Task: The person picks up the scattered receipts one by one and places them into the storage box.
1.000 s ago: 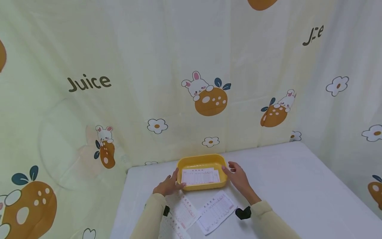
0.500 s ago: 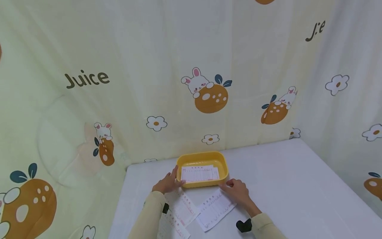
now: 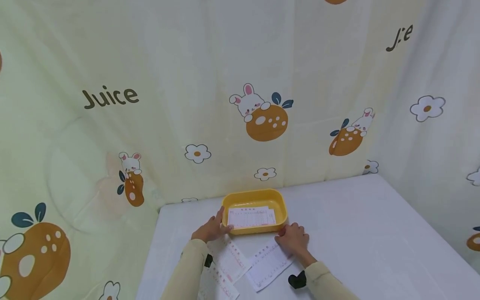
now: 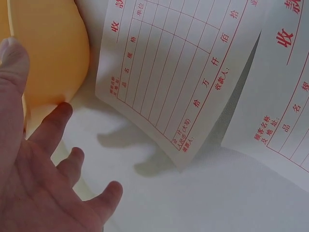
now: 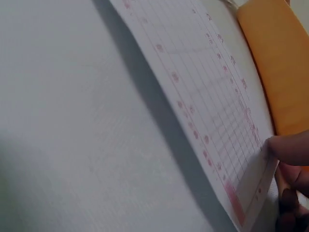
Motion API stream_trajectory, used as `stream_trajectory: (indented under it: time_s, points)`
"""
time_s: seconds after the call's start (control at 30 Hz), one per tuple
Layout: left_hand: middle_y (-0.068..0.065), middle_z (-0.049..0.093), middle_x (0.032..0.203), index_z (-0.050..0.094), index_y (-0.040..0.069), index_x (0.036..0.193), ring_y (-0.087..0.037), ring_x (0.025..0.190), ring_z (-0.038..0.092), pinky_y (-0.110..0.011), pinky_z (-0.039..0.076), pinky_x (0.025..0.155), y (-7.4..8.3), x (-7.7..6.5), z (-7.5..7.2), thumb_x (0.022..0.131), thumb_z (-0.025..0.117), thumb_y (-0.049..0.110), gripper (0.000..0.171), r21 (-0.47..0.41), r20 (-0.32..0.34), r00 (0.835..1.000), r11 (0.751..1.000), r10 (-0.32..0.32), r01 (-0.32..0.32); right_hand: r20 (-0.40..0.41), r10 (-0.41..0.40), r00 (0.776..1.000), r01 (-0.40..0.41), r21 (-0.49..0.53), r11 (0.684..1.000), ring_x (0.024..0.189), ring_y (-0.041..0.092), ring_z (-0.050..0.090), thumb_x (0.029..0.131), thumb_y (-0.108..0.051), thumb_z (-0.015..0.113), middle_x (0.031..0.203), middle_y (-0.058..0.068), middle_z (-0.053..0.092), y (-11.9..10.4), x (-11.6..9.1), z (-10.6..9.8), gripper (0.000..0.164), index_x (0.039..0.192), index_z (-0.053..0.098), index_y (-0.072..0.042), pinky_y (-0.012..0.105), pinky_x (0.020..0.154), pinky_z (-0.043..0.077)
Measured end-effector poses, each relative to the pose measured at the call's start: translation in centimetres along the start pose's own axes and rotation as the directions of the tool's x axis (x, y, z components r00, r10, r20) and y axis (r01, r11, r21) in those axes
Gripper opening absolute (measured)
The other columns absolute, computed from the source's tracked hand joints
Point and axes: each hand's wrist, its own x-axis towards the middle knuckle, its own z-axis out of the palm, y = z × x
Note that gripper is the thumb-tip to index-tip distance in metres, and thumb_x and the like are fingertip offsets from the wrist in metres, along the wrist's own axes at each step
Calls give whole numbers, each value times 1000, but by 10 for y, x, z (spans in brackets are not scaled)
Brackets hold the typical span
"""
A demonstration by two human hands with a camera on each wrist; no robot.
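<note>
In the head view, my left hand [image 3: 211, 228] rests at the left front corner of a yellow tray [image 3: 258, 230]. The left wrist view has one digit over the tray's rim and another fingertip at its outer wall [image 4: 58, 63], the remaining fingers spread. My right hand [image 3: 294, 239] pinches the far right corner of a printed receipt slip [image 3: 267, 264] in front of the tray. In the right wrist view, thumb and finger hold that slip's corner [image 5: 258, 188], with its long edge lifted over a shadow. Receipt slips [image 3: 247, 217] also lie inside the tray.
Two more receipt slips, a middle one [image 3: 230, 260] and a nearer one [image 3: 214, 285], lie on the white table [image 3: 345, 233] beside the left forearm. A patterned curtain [image 3: 210, 104] hangs behind the table, with the tray close to it.
My right hand has left the tray's right side and come down to the slip, taking hold of its far corner. The left hand has stayed at the tray.
</note>
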Motion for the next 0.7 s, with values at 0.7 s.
stream_trajectory:
  time_s: [0.7]
  points:
    - [-30, 31, 168, 14, 19, 173, -49, 155, 30, -72, 30, 119, -5, 7, 2, 104, 69, 50, 94, -22, 0, 1000, 1000, 12, -12, 176, -197, 965, 129, 336, 933, 83, 18, 60, 101, -3, 71, 89, -1, 68, 30, -27, -44, 6, 99, 76, -3, 34, 76, 54]
